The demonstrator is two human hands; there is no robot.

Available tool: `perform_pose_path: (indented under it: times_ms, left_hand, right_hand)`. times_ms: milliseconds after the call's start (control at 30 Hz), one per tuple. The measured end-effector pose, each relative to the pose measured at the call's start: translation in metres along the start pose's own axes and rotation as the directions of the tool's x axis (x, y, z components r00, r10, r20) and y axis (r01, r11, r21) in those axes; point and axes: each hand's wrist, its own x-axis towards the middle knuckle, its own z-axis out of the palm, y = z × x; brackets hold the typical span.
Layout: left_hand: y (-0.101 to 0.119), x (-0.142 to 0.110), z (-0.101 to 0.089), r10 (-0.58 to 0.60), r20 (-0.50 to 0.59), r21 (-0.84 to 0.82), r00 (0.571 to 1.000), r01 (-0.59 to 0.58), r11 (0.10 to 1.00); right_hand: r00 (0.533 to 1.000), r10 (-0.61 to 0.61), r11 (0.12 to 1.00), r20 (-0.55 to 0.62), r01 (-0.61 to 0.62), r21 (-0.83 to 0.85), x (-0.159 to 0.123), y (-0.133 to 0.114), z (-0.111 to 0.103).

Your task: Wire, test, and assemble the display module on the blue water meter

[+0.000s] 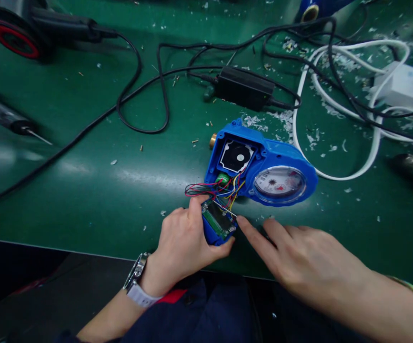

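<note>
With 12 o'clock at the top of the view, an angle grinder (31, 33) with a red disc rim lies on the green worktop (95, 190) at 10 o'clock. Below it, between 9 and 10, is a dark pen-shaped tool (4, 112) with a thin metal tip. A black cord (92, 125) curves in from the left edge.

Towards 7 o'clock, a wristwatch (138, 274) circles the left wrist. The left hand (186, 233) grips a small blue plastic cover (211, 233) between thumb and fingers; a circuit board (218, 219) sits in it. Red, yellow, white and dark wires (229, 190) run from the board into the open compartment of a blue meter (283, 150).

The meter rests just right of centre, towards 3 o'clock, its compartment on the left and its round dial (280, 185) on the right. A brass fitting (213, 141) shows at its left side. At 1 o'clock lies a black power adapter (245, 88).

The right hand (306, 252), at 4 o'clock, has its index finger extended to the board's right edge, by the end of a thin pale strip (226, 208); whether it pinches anything, I cannot tell. A looped white cable (368, 162) and a white power strip (408, 85) lie between 2 and 3 o'clock, among pale shavings (309, 138).
</note>
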Motion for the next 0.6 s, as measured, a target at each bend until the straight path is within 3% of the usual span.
perform_pose_path:
  times_ms: [100,200,367,500,600]
  left_hand:
    - [-0.001,0.0,0.0,0.002,0.001,-0.015,1.0,-0.002,1.0]
    - [-0.001,0.0,-0.001,-0.005,0.0,-0.024,1.0,0.005,1.0]
    - [-0.002,-0.001,-0.002,-0.014,0.015,0.013,1.0,0.013,1.0]
    - [-0.002,0.001,-0.003,-0.007,0.018,0.026,1.0,0.007,1.0]
    - [-0.002,0.003,-0.003,-0.005,0.021,0.021,1.0,0.005,1.0]
  right_hand:
    - [0.999,-0.044,0.993,-0.007,0.042,-0.113,-0.004,-0.01,0.0]
    - [1.0,-0.031,0.992,-0.004,0.03,-0.125,-0.005,-0.016,-0.001]
    - [0.997,0.074,0.992,0.002,-0.074,0.103,-0.002,-0.007,0.0]
    - [0.978,0.187,0.909,0.089,-0.206,0.361,0.004,0.007,-0.001]
    - [0.994,0.088,0.965,0.061,-0.1,0.243,0.006,0.012,-0.007]
